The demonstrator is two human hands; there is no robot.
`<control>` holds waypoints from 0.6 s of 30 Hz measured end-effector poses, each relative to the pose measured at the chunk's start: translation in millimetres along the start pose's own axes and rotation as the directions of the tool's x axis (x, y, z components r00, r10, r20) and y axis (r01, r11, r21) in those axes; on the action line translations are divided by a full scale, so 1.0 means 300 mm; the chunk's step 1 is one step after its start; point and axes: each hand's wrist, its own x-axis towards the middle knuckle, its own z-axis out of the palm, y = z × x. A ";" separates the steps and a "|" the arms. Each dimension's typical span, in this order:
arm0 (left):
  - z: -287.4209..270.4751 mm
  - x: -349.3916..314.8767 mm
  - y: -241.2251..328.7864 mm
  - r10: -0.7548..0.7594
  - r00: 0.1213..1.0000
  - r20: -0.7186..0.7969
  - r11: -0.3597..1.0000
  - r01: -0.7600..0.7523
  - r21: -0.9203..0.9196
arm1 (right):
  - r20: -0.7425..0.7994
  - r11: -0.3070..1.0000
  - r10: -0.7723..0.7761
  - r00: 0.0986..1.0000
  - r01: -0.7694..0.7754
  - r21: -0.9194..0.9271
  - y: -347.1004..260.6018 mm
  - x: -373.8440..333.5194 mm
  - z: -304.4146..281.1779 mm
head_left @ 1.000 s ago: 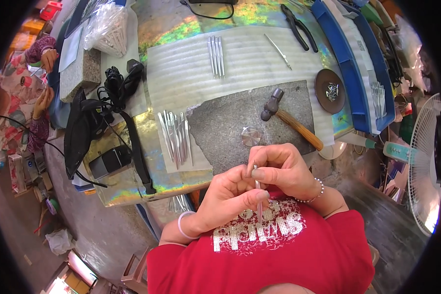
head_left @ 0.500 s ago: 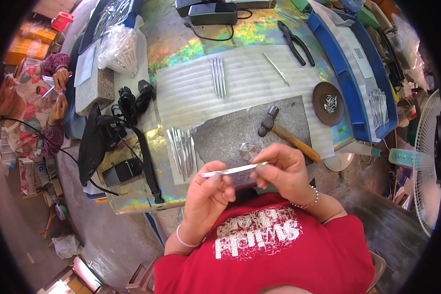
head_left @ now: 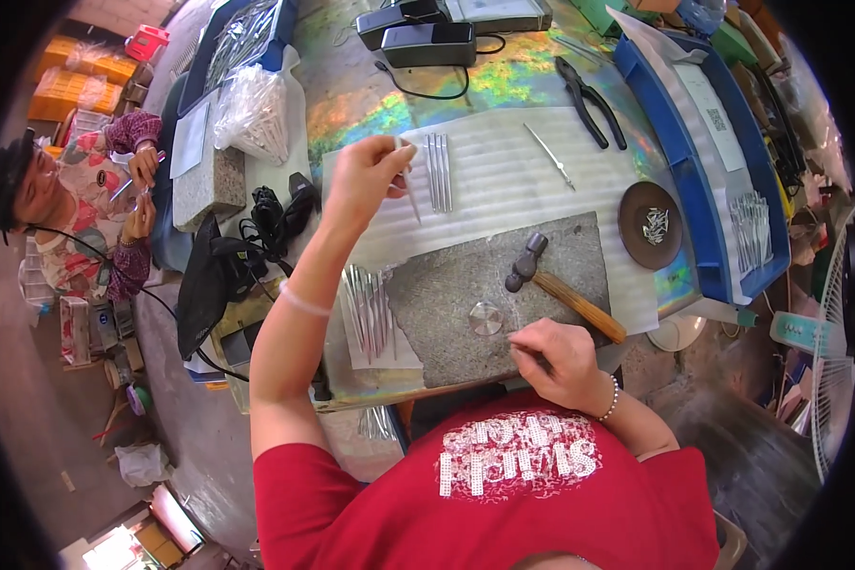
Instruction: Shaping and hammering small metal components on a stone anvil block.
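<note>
My left hand [head_left: 366, 180] reaches out over the white foam sheet [head_left: 503, 157] and pinches a slim silver rod [head_left: 413, 201], which points down toward the sheet. Just right of it lies a row of similar silver rods [head_left: 439, 171]. Over the near edge of the grey stone slab [head_left: 446, 285], my right hand [head_left: 560, 363] is closed, its fingertips together; whatever they hold is hidden or too small to name. A round metal disc [head_left: 486, 319] sits on the slab beside that hand. The hammer [head_left: 527, 261] rests behind it, its wooden handle slanting to the right.
More rods [head_left: 369, 313] lie left of the slab. A single pointed rod [head_left: 549, 157], pliers [head_left: 589, 100] and a brown dish [head_left: 650, 226] of small metal pieces lie at the right, by a blue bin [head_left: 679, 161]. A co-worker [head_left: 76, 204] sits at far left; a fan [head_left: 831, 361] stands right.
My left hand has moved forward and left with the rod, away from my right hand. My right hand has let go of the rod and dropped slightly, fingers curled. The view has shifted a little.
</note>
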 end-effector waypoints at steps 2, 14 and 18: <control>0.026 0.089 -0.078 -0.017 1.000 -0.015 1.000 0.017 0.018 | -0.008 1.000 -0.019 1.000 0.019 0.005 -0.005 0.014 0.003; 0.058 0.054 -0.107 -0.038 0.999 0.013 0.983 0.035 0.181 | 0.032 0.997 -0.081 0.996 0.081 -0.018 0.014 0.029 -0.005; 0.056 0.026 -0.115 0.006 0.999 0.049 0.992 -0.012 0.125 | 0.035 0.996 -0.087 0.996 0.088 -0.027 0.012 0.029 -0.002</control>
